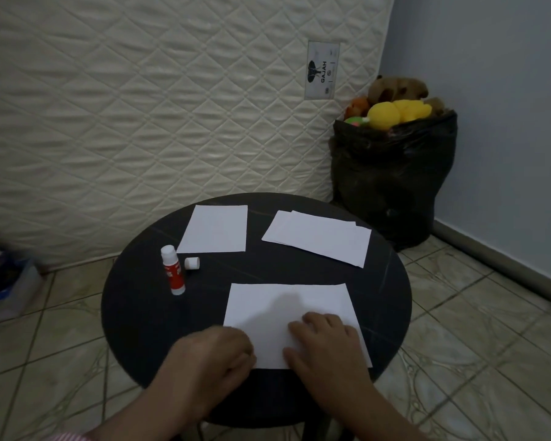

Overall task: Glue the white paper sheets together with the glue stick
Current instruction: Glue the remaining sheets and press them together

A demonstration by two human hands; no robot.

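Observation:
A white paper sheet [287, 310] lies at the near side of the round black table [134, 300]. My right hand [326, 348] rests flat on its near right part, fingers spread. My left hand [213, 361] is curled at the sheet's near left corner, fingers bent against the edge. An uncapped glue stick [172, 270] with a red label stands upright at the left, and its white cap [192, 263] lies beside it. A single white sheet [215, 229] lies at the back, and a small stack of sheets [318, 237] lies at the back right.
A quilted mattress [140, 106] leans behind the table. A black bag [392, 173] full of plush toys stands at the back right by the wall. A box of items [4, 281] sits on the tiled floor at the left.

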